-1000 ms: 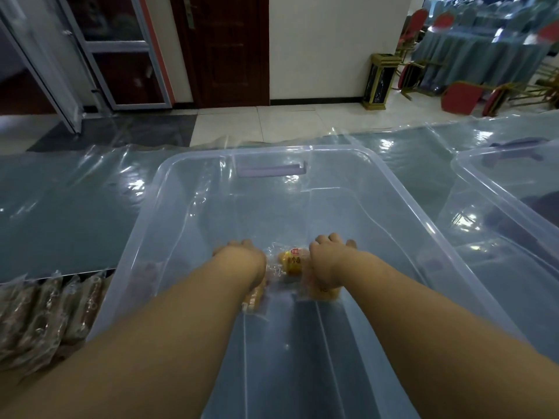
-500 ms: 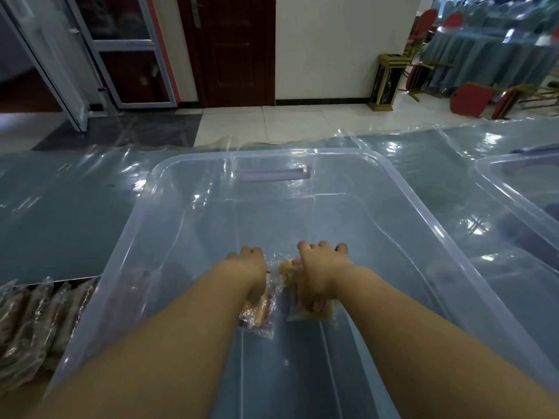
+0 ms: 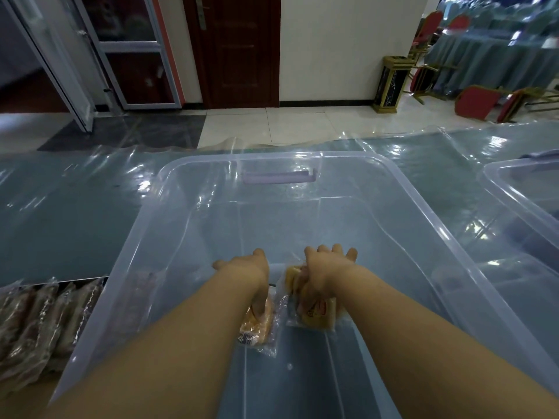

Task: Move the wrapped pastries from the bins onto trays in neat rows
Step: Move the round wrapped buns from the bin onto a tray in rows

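Wrapped pastries (image 3: 257, 326), gripped by left hand (image 3: 245, 268), right hand (image 3: 328, 267), sit well inside bin (image 3: 272, 155) walls.

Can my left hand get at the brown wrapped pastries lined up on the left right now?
Probably not directly. The left hand is inside the clear plastic bin, gripping an orange wrapped pastry, and the bin's side wall stands between it and the brown wrapped pastries.
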`<state>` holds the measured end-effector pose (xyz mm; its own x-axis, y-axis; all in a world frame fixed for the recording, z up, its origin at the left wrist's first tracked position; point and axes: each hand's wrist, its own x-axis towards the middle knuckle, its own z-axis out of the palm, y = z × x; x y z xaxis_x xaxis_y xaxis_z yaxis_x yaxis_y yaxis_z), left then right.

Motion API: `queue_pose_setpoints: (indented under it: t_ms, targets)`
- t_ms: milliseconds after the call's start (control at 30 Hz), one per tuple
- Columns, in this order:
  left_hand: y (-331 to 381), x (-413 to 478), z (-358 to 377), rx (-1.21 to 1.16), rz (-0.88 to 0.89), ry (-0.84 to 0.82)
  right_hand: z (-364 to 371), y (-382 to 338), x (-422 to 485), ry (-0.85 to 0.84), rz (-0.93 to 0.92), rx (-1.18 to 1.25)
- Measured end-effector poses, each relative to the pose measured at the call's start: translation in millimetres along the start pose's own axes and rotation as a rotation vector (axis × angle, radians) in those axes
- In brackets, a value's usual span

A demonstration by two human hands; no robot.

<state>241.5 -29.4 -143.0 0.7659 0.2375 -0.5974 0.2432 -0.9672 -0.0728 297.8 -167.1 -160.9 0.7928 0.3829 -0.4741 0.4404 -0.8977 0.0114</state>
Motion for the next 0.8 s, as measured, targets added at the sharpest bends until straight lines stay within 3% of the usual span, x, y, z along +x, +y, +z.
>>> queue_pose_setpoints:
  t_ms: [100,233,433,800]
  targets:
    - [0,-6,-6,0.096,0.077,0.003,2,0,-3,-0.013,0.048,-0.033]
    - [0,-14,-14,0.131,0.107,0.031,3,0,-9,-0.093,0.034,0.136]
    - [-17,-42,-37,-0.023,0.116,0.191,-16,4,-36,-0.018,0.076,0.112]
    - [-60,-194,-63,-0.428,0.306,0.801,-96,3,-167,0.643,-0.044,0.403]
